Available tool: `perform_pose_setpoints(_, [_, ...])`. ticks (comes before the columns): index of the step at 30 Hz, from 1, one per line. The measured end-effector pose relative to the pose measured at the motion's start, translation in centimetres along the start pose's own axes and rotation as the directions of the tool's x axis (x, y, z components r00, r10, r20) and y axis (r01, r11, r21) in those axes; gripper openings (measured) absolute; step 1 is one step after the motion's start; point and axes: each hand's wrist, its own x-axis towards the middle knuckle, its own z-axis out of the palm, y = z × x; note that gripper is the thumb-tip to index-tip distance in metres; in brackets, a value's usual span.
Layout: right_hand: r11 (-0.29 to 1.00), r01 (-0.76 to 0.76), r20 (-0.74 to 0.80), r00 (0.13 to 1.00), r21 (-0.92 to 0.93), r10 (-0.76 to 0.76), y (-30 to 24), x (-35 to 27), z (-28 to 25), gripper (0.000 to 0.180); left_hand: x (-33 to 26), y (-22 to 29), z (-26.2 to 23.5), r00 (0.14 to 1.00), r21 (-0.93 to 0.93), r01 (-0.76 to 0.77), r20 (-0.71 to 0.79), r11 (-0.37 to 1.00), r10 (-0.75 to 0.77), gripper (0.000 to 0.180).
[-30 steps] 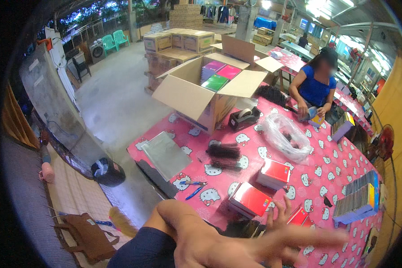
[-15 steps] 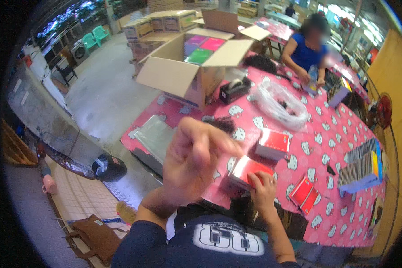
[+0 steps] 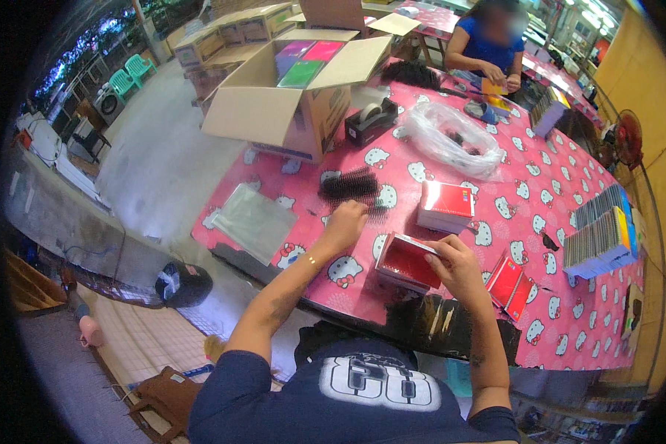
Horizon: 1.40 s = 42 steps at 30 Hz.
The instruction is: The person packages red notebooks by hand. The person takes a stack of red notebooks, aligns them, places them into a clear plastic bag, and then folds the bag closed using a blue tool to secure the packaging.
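Reaching across the pink patterned tablecloth (image 3: 510,222), the person's left hand (image 3: 345,224) sits curled over a black bundle of spiral binding combs (image 3: 350,185), its fingers bent down onto the bundle's near edge; whether they actually pinch anything I cannot tell. The right hand (image 3: 455,268) clasps a red-covered stack of small notebooks (image 3: 405,260) at its right end, fingers wrapped over the top. Another red notebook stack (image 3: 445,206) lies just beyond. A clear plastic bag (image 3: 451,137) and a black tape dispenser (image 3: 370,120) stand farther back, beside an open cardboard box (image 3: 288,103).
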Motion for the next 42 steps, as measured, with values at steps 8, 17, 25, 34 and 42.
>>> perform_pose_setpoints(8, [0.807, -0.197, -0.141, 0.935, 0.557, 0.325, 2.6, -1.6, 2.9, 0.034, 0.6, -2.7, 4.1, 0.968, 0.376, -0.165, 0.238, 0.912, 0.077, 0.015])
perform_pose_setpoints(17, [0.666, -0.175, -0.104, 0.928, 0.725, 0.357, 3.4, -2.2, 4.7, 0.029, 0.8, -1.8, 3.3, 0.965, 0.364, -0.219, 0.218, 0.905, 0.146, 0.016])
perform_pose_setpoints(25, [0.671, -0.161, -0.064, 0.952, 0.724, 0.298, 1.8, -1.9, 4.2, 0.029, 0.9, -3.0, 2.0, 0.969, 0.186, -0.121, 0.235, 0.975, 0.076, 0.012])
perform_pose_setpoints(34, [0.698, -0.173, -0.077, 0.947, 0.695, 0.311, 2.5, -2.0, 5.0, 0.027, 0.3, -2.5, 2.3, 0.971, 0.320, -0.212, 0.175, 0.923, 0.163, 0.019])
perform_pose_setpoints(42, [0.634, -0.206, -0.052, 0.930, 0.745, 0.363, 2.6, -1.9, 5.3, 0.028, 1.4, -0.9, 0.2, 0.979, 0.190, -0.201, 0.075, 0.961, 0.190, 0.018])
